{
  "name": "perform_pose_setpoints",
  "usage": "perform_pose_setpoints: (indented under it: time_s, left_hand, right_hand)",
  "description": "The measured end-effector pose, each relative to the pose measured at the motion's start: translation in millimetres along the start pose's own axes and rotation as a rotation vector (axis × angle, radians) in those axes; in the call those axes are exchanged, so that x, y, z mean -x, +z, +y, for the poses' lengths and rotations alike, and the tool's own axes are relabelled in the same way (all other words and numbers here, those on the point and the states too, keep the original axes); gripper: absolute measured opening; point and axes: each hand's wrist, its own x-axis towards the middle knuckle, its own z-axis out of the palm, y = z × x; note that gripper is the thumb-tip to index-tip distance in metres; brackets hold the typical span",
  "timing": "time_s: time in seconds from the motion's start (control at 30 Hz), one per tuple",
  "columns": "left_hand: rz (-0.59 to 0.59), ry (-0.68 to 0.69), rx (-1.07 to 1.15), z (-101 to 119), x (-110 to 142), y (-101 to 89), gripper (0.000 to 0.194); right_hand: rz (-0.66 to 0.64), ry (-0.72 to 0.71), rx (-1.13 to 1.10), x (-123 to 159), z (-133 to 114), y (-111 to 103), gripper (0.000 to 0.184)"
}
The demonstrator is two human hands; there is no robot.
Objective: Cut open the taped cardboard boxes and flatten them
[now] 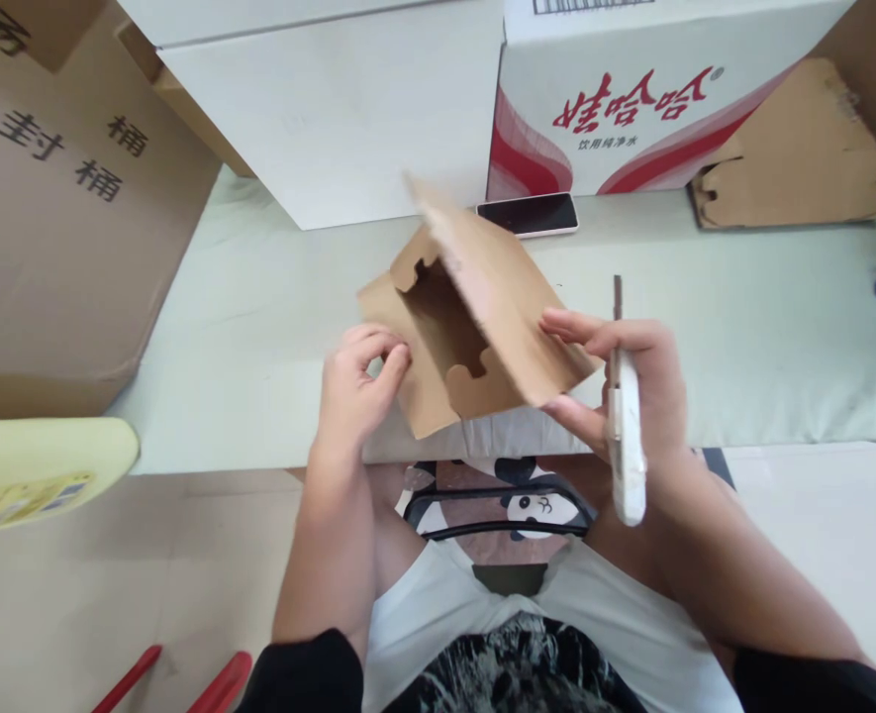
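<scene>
A small brown cardboard box [516, 287] is held tilted between my hands over the pale green table cover, its top open. Two notched tabs and a dark inside show; whether anything lies in there I cannot tell. My left hand [352, 386] pinches the edge of the left flap between thumb and fingers. Fingers and thumb of my right hand [656, 396] grip the box's right end. That same hand also holds a white utility knife [629, 451], upright in view with its blade out and pointing away from me.
Behind the box lies a phone [531, 214] against a white carton [348, 109] and a red-and-white carton [652, 119]. Flattened cardboard [801, 158] rests at the far right. A large brown carton [73, 248] and a yellow rounded object [44, 465] are at left.
</scene>
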Motion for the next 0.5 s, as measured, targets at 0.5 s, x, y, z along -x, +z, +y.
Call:
perform_pose_setpoints:
  time_s: [0.5]
  left_hand:
    - [-0.398, 0.219, 0.217, 1, 23, 42.3, 0.04]
  right_hand:
    - [0.108, 0.252, 0.022, -8, 29, -1, 0.036]
